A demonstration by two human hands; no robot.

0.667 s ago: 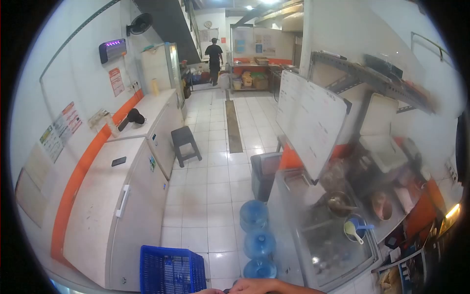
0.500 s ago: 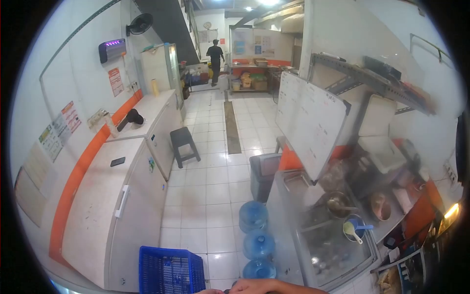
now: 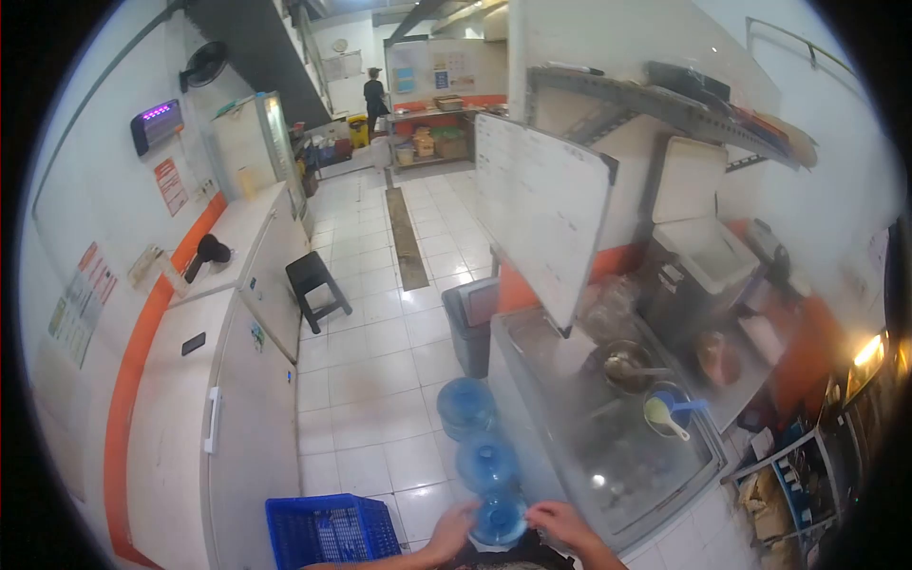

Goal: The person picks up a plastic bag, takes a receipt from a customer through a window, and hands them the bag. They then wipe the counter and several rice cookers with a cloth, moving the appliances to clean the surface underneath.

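A translucent blue water jug [image 3: 501, 519] stands upright on the white tile floor at the bottom of the view, nearest of a row of three alike. It sits just beside a steel counter [image 3: 570, 399], with a blue plastic crate [image 3: 328, 532] near its other side.

pretty bright overall, lit by cool overhead lights that bounce off the white floor tiles [image 3: 380, 380], plus a warm lamp [image 3: 866, 351] glowing at the far right edge. heavy fisheye bend with black corners, so walls and the chest freezer [image 3: 190, 418] curve hard. the right side looks hazy and smeared, like a fogged lens, and the worktop [image 3: 608, 437] there is soft and washed out.
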